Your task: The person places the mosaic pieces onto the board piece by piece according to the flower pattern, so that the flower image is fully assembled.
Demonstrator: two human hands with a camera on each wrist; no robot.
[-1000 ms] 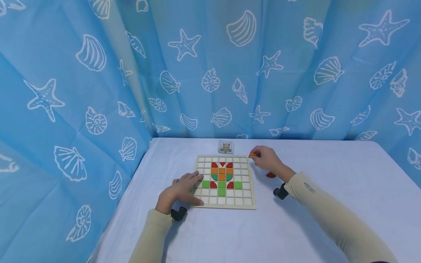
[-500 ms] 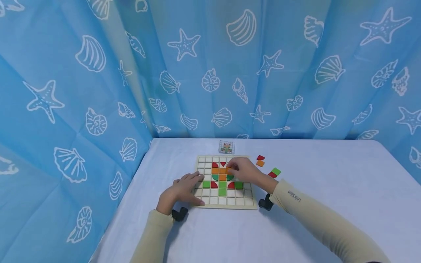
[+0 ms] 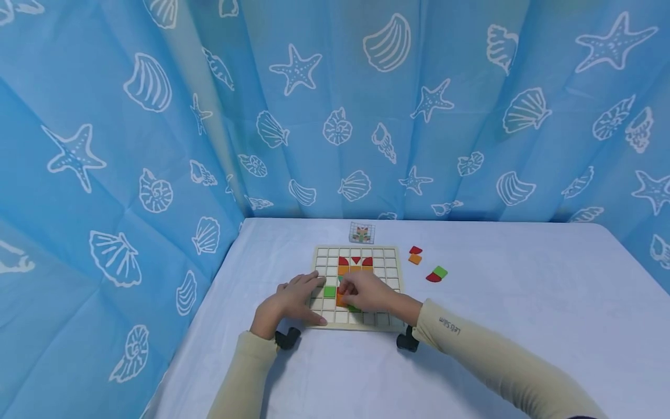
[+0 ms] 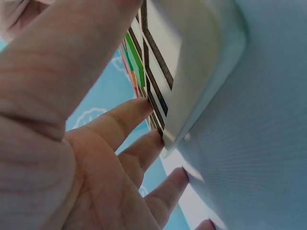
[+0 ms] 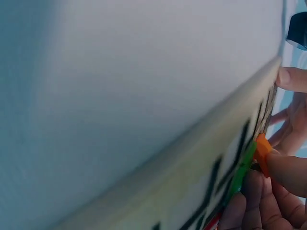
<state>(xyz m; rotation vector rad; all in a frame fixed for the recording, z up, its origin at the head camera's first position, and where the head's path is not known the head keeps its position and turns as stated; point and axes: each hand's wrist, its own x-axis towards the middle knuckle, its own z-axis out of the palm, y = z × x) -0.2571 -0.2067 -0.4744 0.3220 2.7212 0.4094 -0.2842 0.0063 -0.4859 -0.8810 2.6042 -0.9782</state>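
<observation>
My right hand [image 3: 369, 291] is over the lower middle of a pale gridded mosaic board [image 3: 335, 326]. Its thumb and fingers pinch an orange tile [image 5: 262, 149] just at the board's surface, left of a green tile [image 3: 355, 309]. Whether the orange tile lies in a cell I cannot tell. My left hand [image 3: 295, 299] rests with spread fingers along the board's left edge, thumb at the near corner. Red tiles [image 3: 368, 261] and orange tiles [image 3: 342, 270] form the top of a flower pattern; its middle is hidden behind my right hand. A single green tile [image 3: 329, 291] shows at left.
Behind the board lies a small picture card [image 3: 362, 233] with a flower pattern on a grid. To the right on the white cloth are loose tiles: a red one [image 3: 416, 249], an orange one [image 3: 415, 259], a green one [image 3: 441, 272] and another red one [image 3: 433, 277].
My right hand has moved left from beside the loose tiles, across the board and down to its lower middle, with the orange tile in its fingers. My left hand has stayed put.
</observation>
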